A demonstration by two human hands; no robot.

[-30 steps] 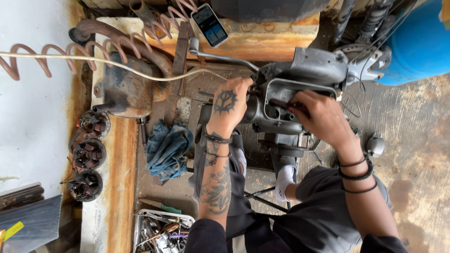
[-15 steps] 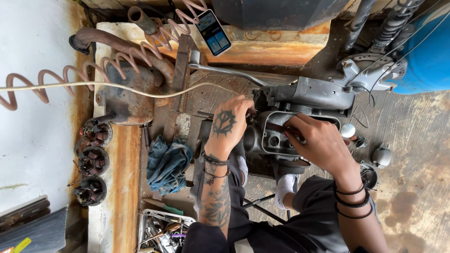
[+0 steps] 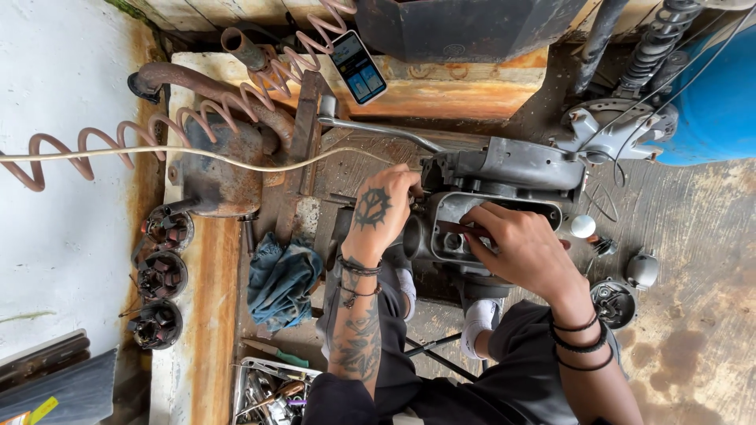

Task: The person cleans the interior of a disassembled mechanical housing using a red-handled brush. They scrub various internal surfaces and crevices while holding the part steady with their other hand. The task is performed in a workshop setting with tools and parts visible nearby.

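On the engine case (image 3: 504,169), left hand (image 3: 382,216) fingers curled gripping, right hand (image 3: 524,248) fingers pinching inside.

Lit blue-white phone (image 3: 358,67) lies on rusty plank (image 3: 472,86).

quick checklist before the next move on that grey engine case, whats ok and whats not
1. Left hand steadying the grey engine case at its left edge: ok.
2. Right hand fingers inside the open cavity of the case: ok, though what the fingertips grip is hidden: cannot tell.
3. Case resting stably on the bench: cannot tell, its underside is hidden by the hands and knees.
4. Small loose parts, white knob and round cover, lying on the floor right of the case, apart from the hands: ok.
5. Blue rag within reach left of the left forearm: ok.
6. Pale cord running toward the case near the left hand: not ok, possible snag.
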